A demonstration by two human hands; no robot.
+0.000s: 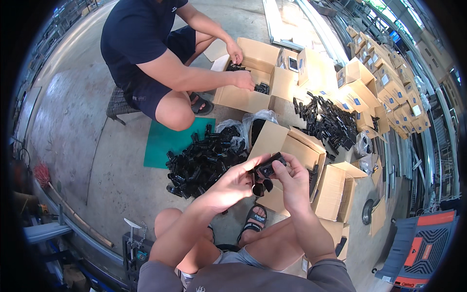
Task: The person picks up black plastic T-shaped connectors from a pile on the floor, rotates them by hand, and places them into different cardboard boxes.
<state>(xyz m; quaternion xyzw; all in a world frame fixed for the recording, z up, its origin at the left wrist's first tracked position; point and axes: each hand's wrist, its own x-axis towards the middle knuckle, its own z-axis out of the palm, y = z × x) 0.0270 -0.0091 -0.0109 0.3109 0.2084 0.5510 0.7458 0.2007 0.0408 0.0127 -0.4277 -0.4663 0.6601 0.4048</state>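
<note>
Both hands meet in front of me on a glossy black pipe fitting with curved, half-round parts. My left hand grips its left side, fingers curled round. On the other side, my right hand pinches it with thumb and fingers. Whether it is one piece or two fitted together I cannot tell, since the fingers cover part of it. Beyond my left hand lies a heap of similar black fittings, partly on a green mat. An open carton stands just behind my hands.
Across from me, a seated person reaches into another open carton with black parts. More black parts are heaped right of centre. Stacked cartons stand far right, an orange-and-grey case lower right, a broom left.
</note>
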